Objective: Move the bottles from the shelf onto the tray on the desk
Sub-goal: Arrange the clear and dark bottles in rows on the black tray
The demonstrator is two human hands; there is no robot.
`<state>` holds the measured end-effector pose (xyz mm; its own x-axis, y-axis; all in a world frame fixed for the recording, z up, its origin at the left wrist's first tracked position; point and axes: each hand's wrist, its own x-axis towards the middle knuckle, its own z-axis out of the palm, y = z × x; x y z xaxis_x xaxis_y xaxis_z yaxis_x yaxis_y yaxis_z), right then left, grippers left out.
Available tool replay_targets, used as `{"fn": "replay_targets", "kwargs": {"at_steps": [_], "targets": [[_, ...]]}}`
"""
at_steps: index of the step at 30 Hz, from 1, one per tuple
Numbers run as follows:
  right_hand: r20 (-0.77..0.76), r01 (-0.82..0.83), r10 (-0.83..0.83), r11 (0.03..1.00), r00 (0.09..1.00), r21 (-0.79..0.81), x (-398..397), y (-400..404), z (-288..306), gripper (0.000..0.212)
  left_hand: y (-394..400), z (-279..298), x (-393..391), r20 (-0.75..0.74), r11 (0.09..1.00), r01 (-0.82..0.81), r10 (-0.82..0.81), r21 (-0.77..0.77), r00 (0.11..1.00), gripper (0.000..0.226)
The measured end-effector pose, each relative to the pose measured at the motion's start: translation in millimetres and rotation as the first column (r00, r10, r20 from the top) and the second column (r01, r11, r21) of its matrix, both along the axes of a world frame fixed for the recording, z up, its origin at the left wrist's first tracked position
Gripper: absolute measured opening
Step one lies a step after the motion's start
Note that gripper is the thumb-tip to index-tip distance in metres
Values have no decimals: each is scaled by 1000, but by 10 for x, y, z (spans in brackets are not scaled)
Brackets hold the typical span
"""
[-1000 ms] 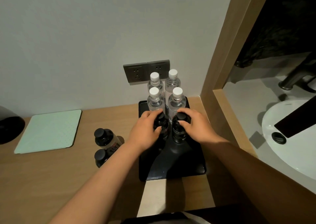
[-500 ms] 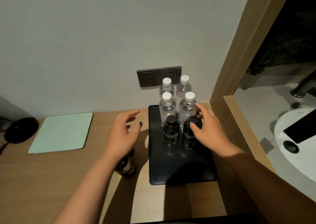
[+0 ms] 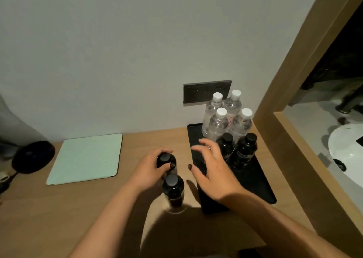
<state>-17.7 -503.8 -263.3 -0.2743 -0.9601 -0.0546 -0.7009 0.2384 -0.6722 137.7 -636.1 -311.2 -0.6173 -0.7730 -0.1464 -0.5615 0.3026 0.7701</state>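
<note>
Head view: six bottles stand at the back of the tray (image 3: 257, 181) on the desk (image 3: 78, 208): four clear ones (image 3: 219, 123) behind two dark ones (image 3: 243, 151). Two more dark bottles wait on the desk just left of the tray. The left hand (image 3: 151, 167) wraps the farther one (image 3: 166, 160); the right hand (image 3: 214, 167), fingers spread and empty, hovers near the nearer one (image 3: 172, 189). By my reckoning, only these two remain.
</note>
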Motion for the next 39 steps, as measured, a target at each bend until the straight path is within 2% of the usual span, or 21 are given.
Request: {"fn": "replay_targets", "kwargs": {"at_steps": [2, 4, 8, 11, 13, 17, 20, 22, 25, 27, 30, 33, 39], "targets": [[49, -64, 58, 992, 997, 112, 234, -37, -87, 53, -36, -54, 49, -9, 999, 52, -52, 14, 999, 35], [44, -100, 95, 982, 995, 157, 418, -70, -179, 54, -74, -115, 122, -47, 996, 78, -76, 43, 996, 36], [24, -84, 81, 986, 996, 147, 656, -105, -354, 49, -174, -164, 278, -140, 995, -17, 31, 97, 990, 28], [38, -6, 1, 993, 999, 115, 751, -104, -470, 39, -247, -171, 440, -178, 966, -176, 210, 188, 961, 21], [56, 61, -66, 994, 996, 88, 790, -92, -514, 35, -289, -192, 563, -194, 943, -226, 275, 243, 942, 22], [142, 200, -210, 976, 967, 84, 791, -61, -560, 37, -337, -203, 709, -266, 895, -235, 348, 379, 899, 23], [294, 383, -382, 922, 876, 54, 691, 3, -571, 30, -325, -82, 726, -332, 866, -189, 367, 463, 869, 26], [374, 470, -447, 882, 812, 33, 603, 84, -534, 27, -307, 25, 694, -359, 871, -152, 344, 466, 868, 27], [397, 521, -473, 854, 787, -15, 454, 229, -416, 27, -275, 155, 563, -384, 879, -117, 317, 463, 867, 27], [388, 532, -475, 845, 790, -50, 342, 326, -322, 26, -227, 231, 421, -396, 901, -75, 261, 427, 881, 26], [345, 539, -486, 839, 803, -73, 161, 488, -228, 22, -114, 295, 146, -389, 957, 42, 76, 286, 918, 25], [322, 560, -516, 826, 793, -55, -12, 662, -178, 21, 35, 263, -159, -292, 974, 173, -126, 144, 948, 24], [253, 506, -495, 862, 831, 24, -355, 1033, -222, 20, 480, 78, -752, -210, 952, 289, -264, 98, 941, 24]]}}
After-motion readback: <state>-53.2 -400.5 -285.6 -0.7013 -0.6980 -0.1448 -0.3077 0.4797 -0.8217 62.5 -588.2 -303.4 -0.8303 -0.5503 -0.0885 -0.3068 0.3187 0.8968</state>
